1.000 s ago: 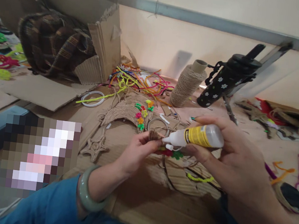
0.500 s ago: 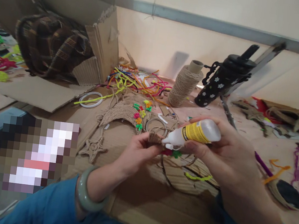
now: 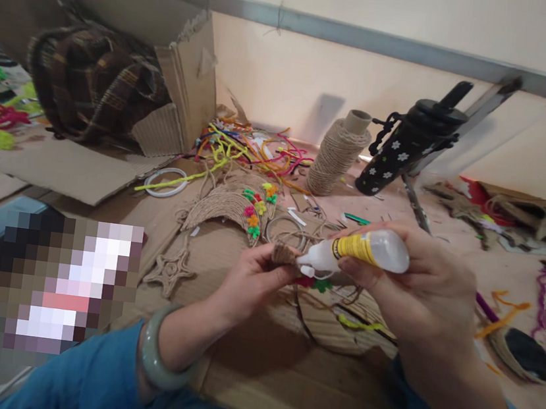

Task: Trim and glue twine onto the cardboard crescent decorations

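In my left hand [image 3: 253,282], fingers and thumb pinch a small brown twine-wrapped piece [image 3: 284,254]. My right hand [image 3: 407,287] is closed around a glue bottle [image 3: 372,248] with a yellow label, tilted so its nozzle meets the edge of that piece. The bottle's white cap [image 3: 307,271] hangs open by the nozzle. Pink and green fuzzy flowers [image 3: 321,285] show just below the nozzle; whether they belong to the held piece I cannot tell. Behind my left hand lie twine-covered crescents [image 3: 223,204] with colourful flowers, and a twine star [image 3: 170,271] rests to its left.
A cardboard box [image 3: 188,88] holding plaid cloth stands back left. Coloured pipe cleaners [image 3: 260,150] lie heaped near the wall. A twine spool [image 3: 339,153] and a black flowered bottle [image 3: 404,147] stand at the back. A white ring [image 3: 166,182] lies left of the crescents.
My right hand and the glue bottle have shifted slightly to the right and down. The nozzle stays at the piece, and my left hand has hardly moved.
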